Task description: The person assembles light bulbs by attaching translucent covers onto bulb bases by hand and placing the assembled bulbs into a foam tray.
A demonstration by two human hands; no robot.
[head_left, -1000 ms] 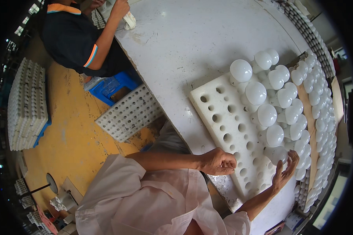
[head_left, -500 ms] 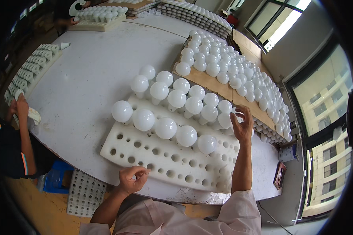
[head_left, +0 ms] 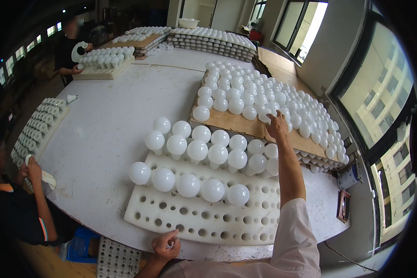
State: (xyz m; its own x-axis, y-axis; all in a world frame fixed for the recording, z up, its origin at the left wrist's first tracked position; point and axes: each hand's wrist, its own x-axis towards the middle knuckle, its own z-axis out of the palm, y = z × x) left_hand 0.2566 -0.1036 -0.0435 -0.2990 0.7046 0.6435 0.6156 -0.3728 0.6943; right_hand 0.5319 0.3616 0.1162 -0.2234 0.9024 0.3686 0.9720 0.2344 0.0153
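My right hand (head_left: 277, 126) reaches out over the front rows of white light bulbs (head_left: 236, 106) standing on a cardboard sheet. Its thumb and fingers are apart, with the fingertips at a bulb (head_left: 265, 115); no firm hold shows. By the front edge of a white foam tray (head_left: 171, 211), my left hand (head_left: 166, 246) is closed, thumb against curled fingers. Whatever it may hold is too small to make out. The tray has rows of round holes. Larger round bulbs (head_left: 188, 185) stand in its middle row and, closely packed, in its far rows.
On the left a co-worker's hands (head_left: 30, 172) are beside a tray of white bulb bases (head_left: 39, 125). Another person (head_left: 72, 48) stands at the far left near a filled tray (head_left: 104, 72). Stacked bulb trays (head_left: 213, 39) line the back; windows (head_left: 380, 83) are on the right.
My right hand has moved from the far right of the foam tray to the bulbs on the cardboard. My left hand stays closed near the tray's front edge. The view has tilted up.
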